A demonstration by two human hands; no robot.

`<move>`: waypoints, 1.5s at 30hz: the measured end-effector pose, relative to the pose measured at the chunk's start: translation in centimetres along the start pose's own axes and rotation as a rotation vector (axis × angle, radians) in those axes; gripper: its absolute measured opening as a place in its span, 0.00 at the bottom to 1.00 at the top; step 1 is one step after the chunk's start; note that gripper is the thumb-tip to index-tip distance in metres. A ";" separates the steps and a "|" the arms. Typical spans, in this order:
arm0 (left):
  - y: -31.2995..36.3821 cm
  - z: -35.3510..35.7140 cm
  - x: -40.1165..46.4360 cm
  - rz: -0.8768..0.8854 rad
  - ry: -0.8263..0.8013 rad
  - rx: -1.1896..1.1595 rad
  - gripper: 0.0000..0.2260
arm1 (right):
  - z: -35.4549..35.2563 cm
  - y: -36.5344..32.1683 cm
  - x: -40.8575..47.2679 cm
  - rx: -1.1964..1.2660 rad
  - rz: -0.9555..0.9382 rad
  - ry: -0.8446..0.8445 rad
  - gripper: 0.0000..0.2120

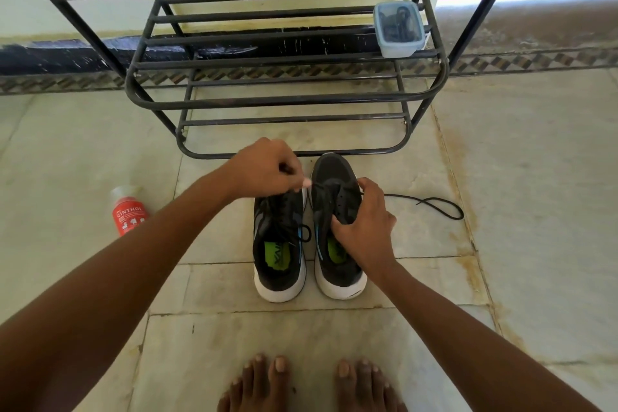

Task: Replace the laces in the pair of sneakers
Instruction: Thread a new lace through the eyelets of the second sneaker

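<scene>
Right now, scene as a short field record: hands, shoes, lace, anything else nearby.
left hand: pinches the lace above the shoes
right hand: grips the right sneaker at its tongue
left sneaker: on the floor, laced
lace: black, trails right across the floor
rack: metal, behind the shoes
container: clear, on the rack
bottle: red, lying left

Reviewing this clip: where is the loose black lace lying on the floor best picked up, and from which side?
Pinch the loose black lace at its looped far end, coming from above on the right. There it lies slack on bare floor, apart from the right sneaker; the right hand is nearest.
</scene>
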State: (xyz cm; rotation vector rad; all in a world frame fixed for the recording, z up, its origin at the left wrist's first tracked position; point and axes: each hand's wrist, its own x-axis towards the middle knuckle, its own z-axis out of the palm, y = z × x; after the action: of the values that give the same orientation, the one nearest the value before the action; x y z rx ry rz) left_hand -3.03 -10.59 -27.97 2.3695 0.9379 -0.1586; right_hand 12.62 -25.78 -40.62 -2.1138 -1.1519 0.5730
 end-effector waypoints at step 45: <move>13.2 -13.7 -11.5 0.042 0.520 -0.430 0.14 | -24.4 -18.6 -0.8 0.486 -0.060 -0.130 0.04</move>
State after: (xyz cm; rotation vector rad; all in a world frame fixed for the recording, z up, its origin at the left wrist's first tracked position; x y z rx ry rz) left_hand -4.29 -17.50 -6.90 2.0480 1.0245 0.6422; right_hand 17.32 -27.22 -10.36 -1.6421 -1.0157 0.8737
